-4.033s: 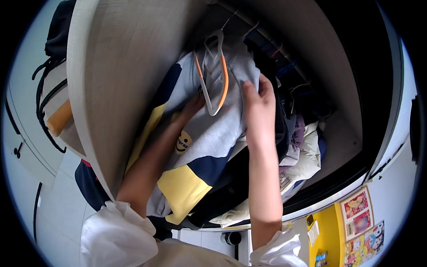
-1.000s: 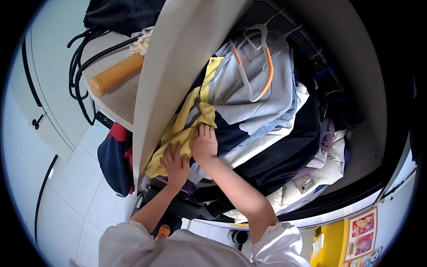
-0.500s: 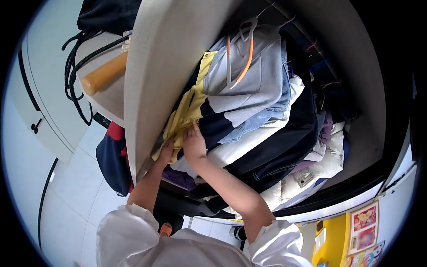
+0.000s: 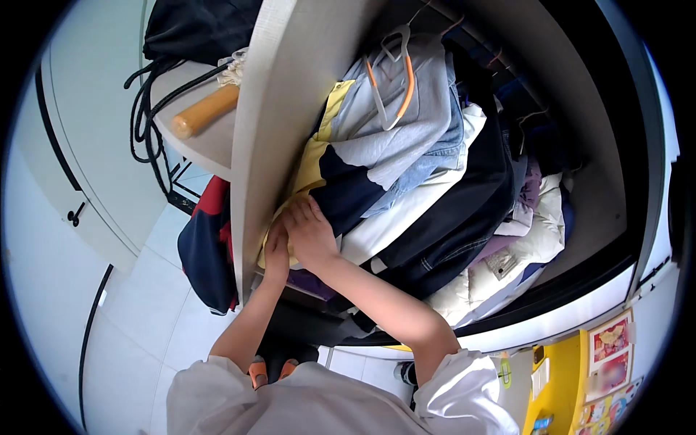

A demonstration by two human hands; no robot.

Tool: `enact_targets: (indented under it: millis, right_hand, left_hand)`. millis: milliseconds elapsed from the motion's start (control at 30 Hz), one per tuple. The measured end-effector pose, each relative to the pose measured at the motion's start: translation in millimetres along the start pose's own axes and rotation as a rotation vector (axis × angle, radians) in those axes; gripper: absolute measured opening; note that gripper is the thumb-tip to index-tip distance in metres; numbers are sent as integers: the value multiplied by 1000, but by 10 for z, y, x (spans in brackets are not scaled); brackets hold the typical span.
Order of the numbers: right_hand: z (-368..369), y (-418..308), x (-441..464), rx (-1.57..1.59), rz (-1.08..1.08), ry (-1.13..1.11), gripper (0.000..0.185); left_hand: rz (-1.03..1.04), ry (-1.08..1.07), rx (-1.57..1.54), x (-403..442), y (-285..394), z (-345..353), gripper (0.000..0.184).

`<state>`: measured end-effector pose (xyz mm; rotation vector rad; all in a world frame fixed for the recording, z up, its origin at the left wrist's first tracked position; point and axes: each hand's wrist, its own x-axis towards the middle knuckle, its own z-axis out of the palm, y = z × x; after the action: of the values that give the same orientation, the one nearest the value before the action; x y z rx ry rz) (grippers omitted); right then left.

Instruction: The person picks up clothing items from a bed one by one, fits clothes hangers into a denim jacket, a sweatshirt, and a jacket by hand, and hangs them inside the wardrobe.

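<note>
A yellow and navy garment hangs at the left side of the wardrobe, against its panel. My left hand is closed on the yellow edge low on the garment, with its fingertips partly hidden. Right beside it, my right hand grips the same cloth, its back towards me and its fingers bent over the yellow and navy part. Over the garment's upper part lies a light grey top. A white and orange hanger rests against the grey top.
More clothes hang to the right: a denim piece, black trousers and a cream padded jacket. Left of the wardrobe panel, a shelf holds a wooden roller and a black bag. A navy and red garment hangs below.
The view has shifted, so the wardrobe panel sits farther right. My right hand has slid down and left over the yellow cloth, closer to my left hand. The yellow part looks less bunched.
</note>
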<state>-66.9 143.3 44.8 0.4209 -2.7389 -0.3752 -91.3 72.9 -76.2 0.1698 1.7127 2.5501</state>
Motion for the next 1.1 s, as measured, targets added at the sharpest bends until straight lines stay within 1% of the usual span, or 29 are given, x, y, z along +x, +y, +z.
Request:
enact_targets:
  millis: [67,167,200,267,300,367,400,433,500,533,600,700,867,1100]
  right_hand:
    - [-150,-97,-69,220,-16,101,36]
    - [-290,-227,-243,506,22,215,35]
    - [-312,-270,-310,595,47,249,34]
    - [-356,-361,-470,819,179,252,36]
    - [-367,-405,-554,929,247,253,37]
    - [-159,-466,-768,1336,433,232,39]
    - [-115,-493,-852,1539,530,220,41]
    - [-126,-544,-998,1842,650,182,64]
    - [-45,-612,-1124,1938,722,171,78]
    - [-34,-649,-1179,1977,741,189,80]
    - [-44,-715,-1276,2053,783,229,82]
    - [32,-796,-1448,2117,863,253,84]
    - [289,-918,-1793,2150,946,274,77]
    - [931,-1201,-2072,2199,1016,52,78]
  left_hand:
    - [-113,-49,-116,-82,109,-84,41]
    - [-144,-205,-259,-235,307,-217,44]
    - [-169,-227,-276,-287,397,-248,46]
    - [-218,-273,-312,-394,605,-279,48]
    - [-202,-320,-333,-473,697,-295,51]
    - [-174,-416,-380,-629,848,-321,56]
    - [-203,-467,-321,-682,883,-334,63]
    - [-250,-473,-321,-803,899,-363,64]
    - [-309,-477,-336,-972,913,-365,64]
    - [-314,-507,-323,-1022,870,-392,67]
    - [-365,-481,-285,-1140,776,-455,69]
    - [-435,-485,-244,-1254,586,-527,70]
    - [-564,-515,-210,-1429,348,-628,71]
    - [-636,-500,-193,-1461,-268,-862,72]
